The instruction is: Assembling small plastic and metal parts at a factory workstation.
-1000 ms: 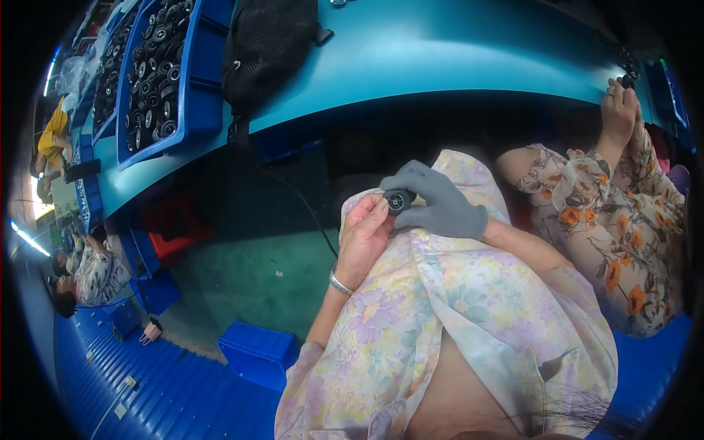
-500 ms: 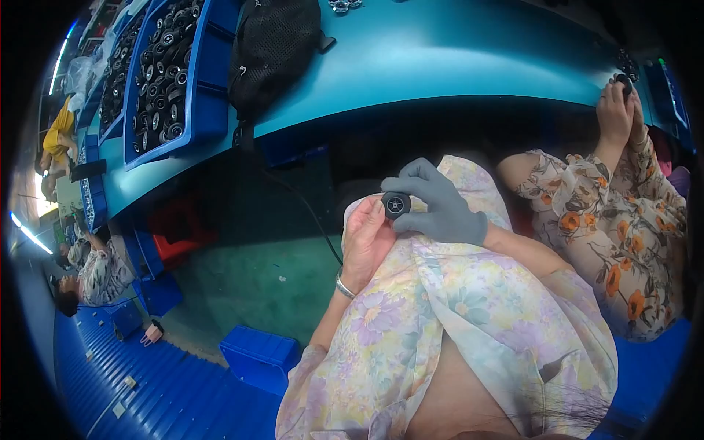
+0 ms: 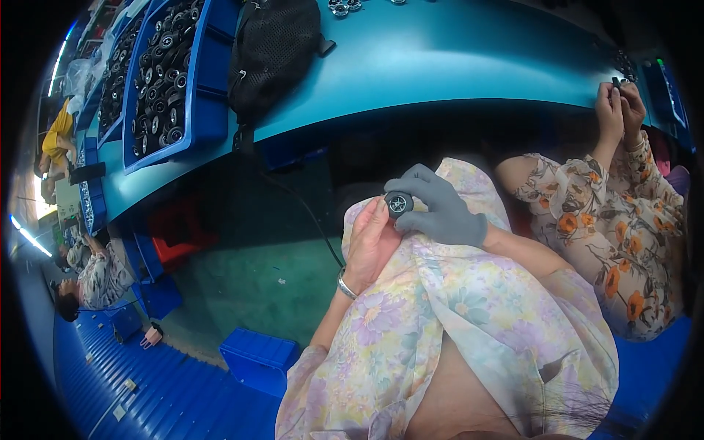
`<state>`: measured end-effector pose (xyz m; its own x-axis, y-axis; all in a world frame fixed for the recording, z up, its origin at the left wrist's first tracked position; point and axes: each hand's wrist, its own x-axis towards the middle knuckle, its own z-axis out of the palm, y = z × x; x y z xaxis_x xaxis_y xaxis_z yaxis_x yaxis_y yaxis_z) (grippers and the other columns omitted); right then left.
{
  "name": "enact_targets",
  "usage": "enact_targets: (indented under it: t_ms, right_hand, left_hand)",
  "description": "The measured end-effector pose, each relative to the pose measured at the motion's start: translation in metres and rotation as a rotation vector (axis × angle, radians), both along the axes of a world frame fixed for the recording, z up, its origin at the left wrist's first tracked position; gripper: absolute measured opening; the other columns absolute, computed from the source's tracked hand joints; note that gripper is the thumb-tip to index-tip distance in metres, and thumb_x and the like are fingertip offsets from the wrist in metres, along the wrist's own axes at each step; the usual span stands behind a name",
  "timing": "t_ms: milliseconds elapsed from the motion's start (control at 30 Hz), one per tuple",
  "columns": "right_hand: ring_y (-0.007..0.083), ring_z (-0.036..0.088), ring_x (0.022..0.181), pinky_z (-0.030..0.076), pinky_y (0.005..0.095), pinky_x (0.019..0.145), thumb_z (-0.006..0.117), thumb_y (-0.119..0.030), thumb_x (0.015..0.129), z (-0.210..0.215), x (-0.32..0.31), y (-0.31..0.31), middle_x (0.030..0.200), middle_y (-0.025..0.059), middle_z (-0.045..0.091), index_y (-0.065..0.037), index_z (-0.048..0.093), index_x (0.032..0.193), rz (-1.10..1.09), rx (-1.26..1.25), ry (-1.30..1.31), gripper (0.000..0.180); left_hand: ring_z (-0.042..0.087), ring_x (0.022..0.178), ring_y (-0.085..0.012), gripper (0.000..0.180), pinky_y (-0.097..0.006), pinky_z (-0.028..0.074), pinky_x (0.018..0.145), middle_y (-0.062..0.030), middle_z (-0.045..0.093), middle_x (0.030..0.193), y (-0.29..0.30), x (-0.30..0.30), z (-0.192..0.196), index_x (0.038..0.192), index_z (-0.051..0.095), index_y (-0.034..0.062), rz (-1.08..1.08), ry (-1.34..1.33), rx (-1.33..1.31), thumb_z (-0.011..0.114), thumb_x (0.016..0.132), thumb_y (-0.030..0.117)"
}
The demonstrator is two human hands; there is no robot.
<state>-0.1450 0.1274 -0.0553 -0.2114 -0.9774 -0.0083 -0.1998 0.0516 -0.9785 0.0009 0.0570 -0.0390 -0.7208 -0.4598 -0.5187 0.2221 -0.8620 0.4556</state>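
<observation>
A small black toy wheel (image 3: pixel 398 204) with a silver spoked hub is held above my lap, its hub face turned up toward me. My bare left hand (image 3: pixel 372 238), with a silver bangle at the wrist, pinches the wheel's left side between thumb and fingers. From the right, my right hand (image 3: pixel 438 207) in a grey glove closes on the wheel's other edge with thumb and fingers. The fingertips behind the wheel are hidden.
A teal table (image 3: pixel 440 70) curves ahead. On it stand a blue crate (image 3: pixel 209 110) full of black wheels and a black mesh bag (image 3: pixel 275 62). To the right, another person's hands (image 3: pixel 620 110) hold a small dark part. A blue bin (image 3: pixel 257 356) sits at lower left.
The wheel has turned a little in my fingers, its hub now facing me more squarely. My left hand has shifted slightly. The co-worker's hands have moved a little.
</observation>
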Motion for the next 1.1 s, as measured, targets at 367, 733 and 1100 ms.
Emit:
enact_targets:
  t_ms: [367, 733, 1100]
  right_hand:
    - [0.0134, 0.056, 0.079, 0.046, 0.0274, 0.071, 0.056, -0.011, 0.085, 0.004, 0.005, -0.004, 0.090, 0.0075, 0.057, -0.001, 0.057, 0.112, -0.111, 0.173, -0.475, 0.029]
    - [0.0113, 0.056, 0.080, 0.047, 0.0272, 0.070, 0.047, -0.008, 0.091, 0.005, 0.003, -0.003, 0.093, 0.0062, 0.057, 0.001, 0.056, 0.100, -0.019, 0.121, -0.286, 0.015]
    - [0.0137, 0.055, 0.074, 0.046, 0.0289, 0.066, 0.050, -0.013, 0.091, 0.016, 0.001, -0.007, 0.088, 0.0072, 0.054, 0.001, 0.055, 0.092, -0.049, 0.208, -0.461, 0.015]
  left_hand:
    - [0.055, 0.090, -0.0100, 0.028, -0.026, 0.046, 0.084, -0.0049, 0.060, 0.101, -0.005, 0.010, -0.012, 0.113, 0.052, 0.0002, -0.057, -0.152, -0.459, 0.048, 0.099, 0.024]
    - [0.053, 0.083, -0.0076, 0.026, -0.023, 0.045, 0.076, -0.0028, 0.060, 0.091, 0.003, 0.003, -0.013, 0.106, 0.053, -0.0004, -0.057, -0.302, -0.549, 0.041, 0.101, 0.022]
    - [0.058, 0.094, -0.0139, 0.015, -0.028, 0.050, 0.083, -0.0088, 0.050, 0.107, -0.002, 0.012, -0.012, 0.108, 0.049, -0.0044, -0.186, -0.262, -0.786, 0.048, 0.094, 0.002]
